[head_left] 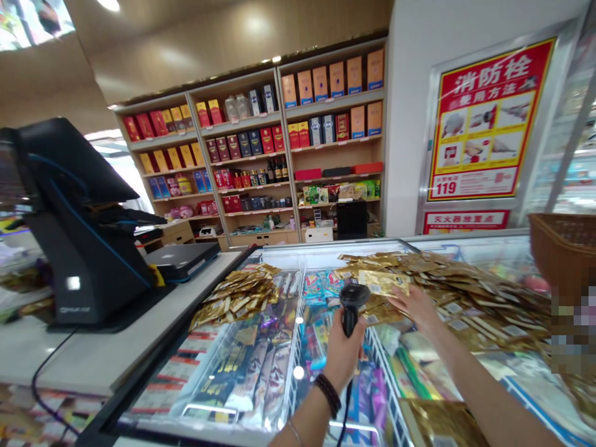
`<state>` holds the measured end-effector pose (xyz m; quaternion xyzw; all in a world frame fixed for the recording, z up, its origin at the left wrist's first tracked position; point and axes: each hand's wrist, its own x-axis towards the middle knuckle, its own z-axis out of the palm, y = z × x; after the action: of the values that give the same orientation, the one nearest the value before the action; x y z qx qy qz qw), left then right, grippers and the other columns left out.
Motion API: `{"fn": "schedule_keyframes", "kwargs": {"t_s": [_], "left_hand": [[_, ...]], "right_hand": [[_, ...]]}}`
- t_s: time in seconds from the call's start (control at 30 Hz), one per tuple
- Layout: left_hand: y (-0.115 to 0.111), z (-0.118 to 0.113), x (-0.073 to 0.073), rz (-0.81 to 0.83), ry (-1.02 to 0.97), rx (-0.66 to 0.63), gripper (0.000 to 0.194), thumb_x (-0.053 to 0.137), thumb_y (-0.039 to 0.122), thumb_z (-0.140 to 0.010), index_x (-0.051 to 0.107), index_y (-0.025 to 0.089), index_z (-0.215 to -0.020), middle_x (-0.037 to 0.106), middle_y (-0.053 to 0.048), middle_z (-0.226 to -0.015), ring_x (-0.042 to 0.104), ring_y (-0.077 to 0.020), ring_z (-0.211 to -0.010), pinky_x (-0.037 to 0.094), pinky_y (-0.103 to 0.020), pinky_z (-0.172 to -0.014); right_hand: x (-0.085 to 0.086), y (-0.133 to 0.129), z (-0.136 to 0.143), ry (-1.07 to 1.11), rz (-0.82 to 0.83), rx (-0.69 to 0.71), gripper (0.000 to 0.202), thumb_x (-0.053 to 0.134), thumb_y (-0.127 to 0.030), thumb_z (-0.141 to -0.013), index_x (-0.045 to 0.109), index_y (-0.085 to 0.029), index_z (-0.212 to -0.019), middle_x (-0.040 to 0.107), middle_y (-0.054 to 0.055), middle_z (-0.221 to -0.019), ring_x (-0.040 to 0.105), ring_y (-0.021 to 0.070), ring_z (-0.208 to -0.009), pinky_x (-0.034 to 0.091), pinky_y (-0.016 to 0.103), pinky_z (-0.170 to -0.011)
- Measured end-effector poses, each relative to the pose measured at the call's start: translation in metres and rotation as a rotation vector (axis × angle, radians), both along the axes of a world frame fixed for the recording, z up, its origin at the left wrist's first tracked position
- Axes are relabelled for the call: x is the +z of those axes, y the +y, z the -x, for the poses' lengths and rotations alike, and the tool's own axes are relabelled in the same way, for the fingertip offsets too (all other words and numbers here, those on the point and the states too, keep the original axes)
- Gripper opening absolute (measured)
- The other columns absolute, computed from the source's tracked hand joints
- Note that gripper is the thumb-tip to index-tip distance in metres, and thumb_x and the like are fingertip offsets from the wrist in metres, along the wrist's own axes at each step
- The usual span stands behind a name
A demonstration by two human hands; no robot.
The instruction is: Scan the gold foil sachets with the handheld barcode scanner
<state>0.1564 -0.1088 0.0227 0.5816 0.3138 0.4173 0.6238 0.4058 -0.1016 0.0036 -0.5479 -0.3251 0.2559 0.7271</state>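
My left hand (342, 354), with a dark beaded bracelet at the wrist, is wrapped round the handle of a black barcode scanner (354, 295). The scanner's head points away from me, close to a gold foil packet (379, 282). That packet is pinched in the fingers of my right hand (416, 304), above the glass top of a freezer (279, 428). To the right, a large heap of gold packets (470, 298) spreads over the glass. A smaller pile of gold packets (242, 292) lies on the left side of the glass.
A black checkout terminal (88, 248) and a flat black device (181, 257) stand on the left counter (107, 360). At the right edge is a brown woven basket (563, 254). Shelves of boxed goods (251, 143) line the back, beside a red wall sign (493, 124).
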Motion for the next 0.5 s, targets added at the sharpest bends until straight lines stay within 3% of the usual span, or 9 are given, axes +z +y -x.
{"fn": "schedule_keyframes", "kwargs": {"t_s": [0.17,0.5], "left_hand": [[-0.0042,0.0027,0.0008,0.004,0.01,-0.031,0.069,0.079,0.078,-0.073,0.052,0.024,-0.106,0.047,0.01,-0.061,0.042,-0.0079,-0.039,0.043,-0.025,-0.044],[-0.0063,0.0042,0.0065,0.009,-0.001,-0.05,0.065,0.079,0.076,-0.075,0.053,0.024,-0.103,0.048,0.011,-0.062,0.043,-0.0072,-0.039,0.04,-0.024,-0.044]], "right_hand": [[0.0005,0.0005,0.0038,0.113,-0.026,-0.032,0.023,0.09,-0.031,-0.07,0.074,-0.025,-0.086,0.083,0.004,-0.087,0.082,0.033,-0.1,0.063,0.058,-0.105],[-0.0049,0.0049,0.0063,0.156,-0.055,-0.07,0.03,0.094,-0.033,-0.069,0.069,-0.025,-0.084,0.083,0.004,-0.089,0.082,0.0327,-0.104,0.065,0.055,-0.102]]}}
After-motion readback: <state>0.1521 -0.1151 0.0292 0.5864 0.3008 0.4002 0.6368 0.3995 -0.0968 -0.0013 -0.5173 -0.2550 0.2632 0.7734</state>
